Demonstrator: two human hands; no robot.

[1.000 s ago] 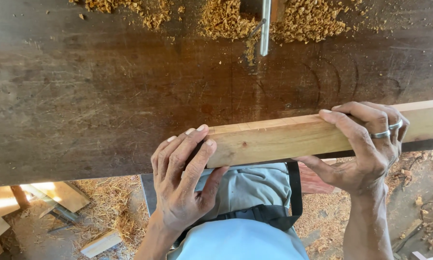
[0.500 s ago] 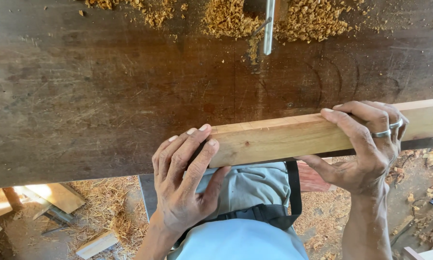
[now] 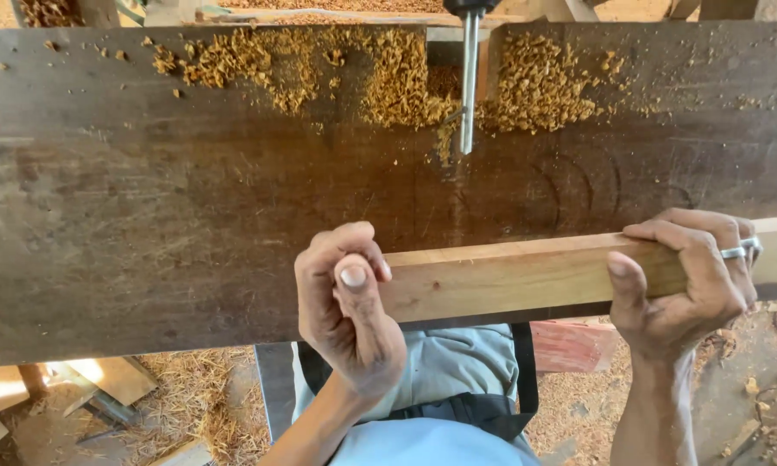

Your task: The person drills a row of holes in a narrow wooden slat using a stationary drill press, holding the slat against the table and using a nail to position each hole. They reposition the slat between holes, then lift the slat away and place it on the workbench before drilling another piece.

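Both ends of a pale wooden batten [image 3: 527,276] were gripped: the left hand [image 3: 350,315] was curled shut around the near end with the thumb raised, and the right hand [image 3: 686,280], bearing a ring, was wrapped over the far portion with fingers across the top face. The batten was laid along the near edge of a dark, worn machine table [image 3: 190,198], lying flat on it and slightly angled upward to the right. Below the table edge, a grey shirt and dark apron strap were seen, with straw-like shavings and offcuts on the floor [image 3: 190,406]. Farther across, faint curved scoring was noted in the table surface. At the far edge, a vertical steel bit [image 3: 468,82] was seen standing in a notch, heaped about with wood chips [image 3: 388,73]. Judged from this, steady even pressure from both hands would be needed, with the batten kept flat and fingers kept well apart from the bit.
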